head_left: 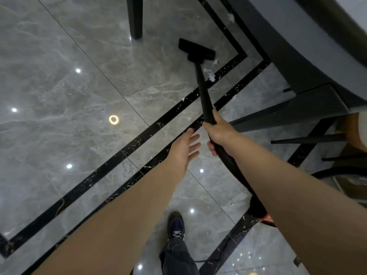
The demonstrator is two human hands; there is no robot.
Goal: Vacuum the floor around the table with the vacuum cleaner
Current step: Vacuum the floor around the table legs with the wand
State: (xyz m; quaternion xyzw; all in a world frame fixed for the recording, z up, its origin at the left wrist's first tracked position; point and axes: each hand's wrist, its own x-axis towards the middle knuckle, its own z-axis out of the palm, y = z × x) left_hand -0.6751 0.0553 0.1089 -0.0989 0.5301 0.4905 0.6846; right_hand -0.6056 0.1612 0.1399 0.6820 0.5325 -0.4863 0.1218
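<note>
The right hand (218, 133) gripped the vacuum wand (201, 84), its floor nozzle (196, 49) resting on the grey marble floor (79, 96) near the worktop (297, 46). The left hand (184, 147) hung free beside it, fingers spread, grasping nothing. Sweeping seemed under way; white fluff (210, 74) just beside the wand looked like the next target, calling for a pull back. No readable writing showed.

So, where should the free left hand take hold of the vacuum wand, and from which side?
Grip the vacuum wand on its bare black stretch just ahead of the right hand, which already holds it lower down. The left hand hovers open on the wand's left, so coming in from the left is likely easiest. The wand is a slim, straight tube sloping down to the floor head.
</note>
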